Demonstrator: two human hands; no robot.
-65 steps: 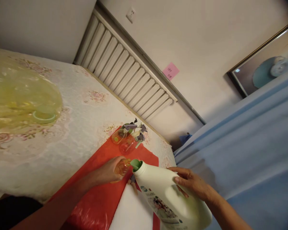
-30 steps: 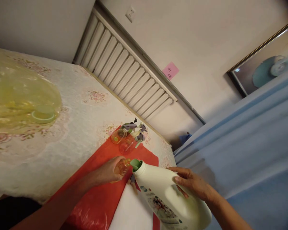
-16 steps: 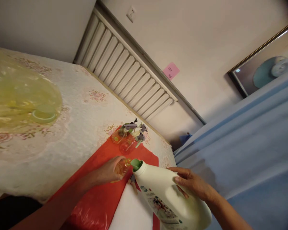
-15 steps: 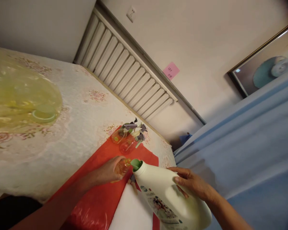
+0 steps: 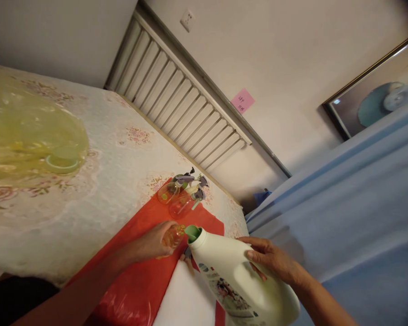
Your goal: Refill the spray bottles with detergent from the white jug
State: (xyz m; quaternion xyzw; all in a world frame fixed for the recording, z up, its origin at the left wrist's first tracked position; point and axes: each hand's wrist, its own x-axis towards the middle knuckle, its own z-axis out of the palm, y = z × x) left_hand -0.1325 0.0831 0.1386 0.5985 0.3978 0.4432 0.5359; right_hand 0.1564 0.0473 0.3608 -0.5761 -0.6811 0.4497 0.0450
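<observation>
My left hand (image 5: 159, 240) is wrapped round a small clear bottle (image 5: 173, 236) that looks amber, its neck tilted toward the jug's mouth. A large cream detergent jug (image 5: 231, 258) with a green pouring spout (image 5: 193, 233) is tipped over to the left, its spout right at the small bottle's neck. My right hand (image 5: 274, 260) grips the jug by its handle. Whether liquid runs between the two cannot be made out. Just beyond my left hand, several clear spray bottles (image 5: 181, 204) with grey trigger heads rest on a red plastic sheet (image 5: 132, 276).
A yellow plastic bag (image 5: 27, 131) with a round-rimmed item inside lies on the flowered cover (image 5: 112, 154) at left. White material (image 5: 187, 294) lies below the jug. A radiator (image 5: 180, 86) runs along the wall; a blue curtain (image 5: 343, 217) hangs at right.
</observation>
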